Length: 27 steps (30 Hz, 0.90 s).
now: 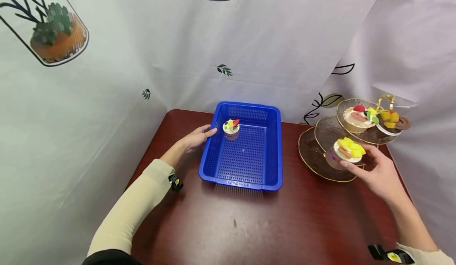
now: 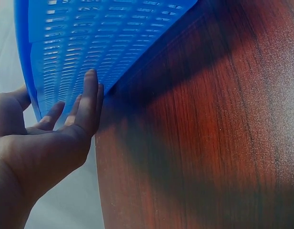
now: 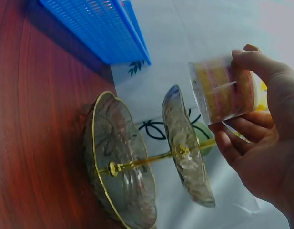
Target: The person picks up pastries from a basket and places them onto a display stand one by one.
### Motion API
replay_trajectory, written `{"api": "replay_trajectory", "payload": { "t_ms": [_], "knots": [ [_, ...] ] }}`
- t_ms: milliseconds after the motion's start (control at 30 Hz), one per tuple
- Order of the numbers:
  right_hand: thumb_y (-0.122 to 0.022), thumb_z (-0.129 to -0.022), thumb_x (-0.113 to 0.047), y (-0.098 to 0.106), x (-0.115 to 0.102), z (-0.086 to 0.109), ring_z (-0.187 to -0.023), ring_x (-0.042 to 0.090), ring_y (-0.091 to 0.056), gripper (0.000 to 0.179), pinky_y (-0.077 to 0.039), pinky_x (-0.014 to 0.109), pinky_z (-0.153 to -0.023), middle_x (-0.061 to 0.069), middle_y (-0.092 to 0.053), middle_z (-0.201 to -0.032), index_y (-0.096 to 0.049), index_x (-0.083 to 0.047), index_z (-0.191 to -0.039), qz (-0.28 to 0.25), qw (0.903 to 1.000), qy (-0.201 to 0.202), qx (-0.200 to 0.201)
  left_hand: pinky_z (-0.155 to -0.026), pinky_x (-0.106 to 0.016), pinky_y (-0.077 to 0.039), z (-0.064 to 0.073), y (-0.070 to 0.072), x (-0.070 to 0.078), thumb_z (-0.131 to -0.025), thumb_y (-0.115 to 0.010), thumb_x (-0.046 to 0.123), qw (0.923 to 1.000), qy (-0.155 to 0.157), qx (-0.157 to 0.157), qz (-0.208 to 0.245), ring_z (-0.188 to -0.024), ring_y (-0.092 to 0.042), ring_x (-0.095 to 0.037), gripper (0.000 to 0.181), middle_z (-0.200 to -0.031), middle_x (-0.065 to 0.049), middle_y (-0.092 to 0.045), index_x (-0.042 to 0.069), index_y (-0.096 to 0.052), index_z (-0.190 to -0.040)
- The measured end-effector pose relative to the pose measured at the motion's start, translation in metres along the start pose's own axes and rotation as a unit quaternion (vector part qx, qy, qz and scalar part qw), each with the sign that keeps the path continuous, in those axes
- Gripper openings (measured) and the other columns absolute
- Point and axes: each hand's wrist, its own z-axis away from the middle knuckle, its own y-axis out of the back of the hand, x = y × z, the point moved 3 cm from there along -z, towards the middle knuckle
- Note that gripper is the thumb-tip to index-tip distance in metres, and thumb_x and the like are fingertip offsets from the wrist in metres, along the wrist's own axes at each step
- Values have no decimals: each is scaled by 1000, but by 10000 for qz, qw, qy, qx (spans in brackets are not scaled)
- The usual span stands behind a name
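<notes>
Right hand [image 1: 382, 176] has its grip clamped on a clear, straight-walled cup of layered pink-and-tan cake [image 3: 223, 90], thumb opposing fingers across the wall. Cup's held off the table [image 1: 228, 225], near the middle plate of the smoky, ripple-textured, gold-rimmed tiered stand [image 3: 123, 191]; contact unclear.

Handling, my read: light, thin rigid plastic, slick outside. Take it by the sidewall, moderate squeeze, keep it level. Stay off the yellow fruit-like chunks [image 1: 350, 147] on white cream; they may be loose or smear if soft.

Left hand [image 1: 195, 139] has its grip on the blue rectangular perforated plastic basket [image 1: 246, 185]: thumb over left rim, fingers along the outer wall. Should be light, slightly flexy; rim's the place to hold.

Inside, near its left wall: a small clear cup with white cream and red-green topping [image 1: 231, 128]. Table's glossy, red-brown wood-grain.
</notes>
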Motion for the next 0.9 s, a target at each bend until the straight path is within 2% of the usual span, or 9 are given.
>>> {"api": "replay_trajectory", "payload": {
  "t_ms": [367,567,767,900],
  "knots": [
    [-83,-79,-4,10,10,3,-90,-13,-58,59,-44,2,-75,-26,-57,-107,-55,-5,-130,106,9989,-365,264,-100,-55,-47,-1,0,-3,-100,-53,48,10000,56,46,-18,-122,-58,-33,64,-138,-12,-53,17,-32,-152],
    [-81,-81,-5,11,18,5,-92,-13,-57,57,-47,3,-74,-23,-57,-106,-55,-6,-131,19,9977,-534,410,-101,-54,-47,0,-1,-1,-100,-54,47,10000,47,-3,60,-122,-57,-34,65,-140,-13,-52,16,-31,-152],
    [-82,-83,-14,14,25,2,-86,-10,-56,56,-45,3,-68,-23,-55,-101,-55,-5,-131,317,9963,-627,484,-99,-54,-48,0,-1,-1,-100,-53,48,9999,21,-37,118,-121,-59,-33,64,-138,-14,-54,16,-33,-151],
    [-82,-82,-16,14,29,0,-83,-10,-57,57,-44,3,-67,-25,-56,-99,-55,-7,-132,327,9948,-734,628,-99,-53,-48,-1,0,0,-99,-54,48,9999,-11,-47,114,-120,-59,-33,65,-137,-14,-54,16,-33,-151]
  ]
}}
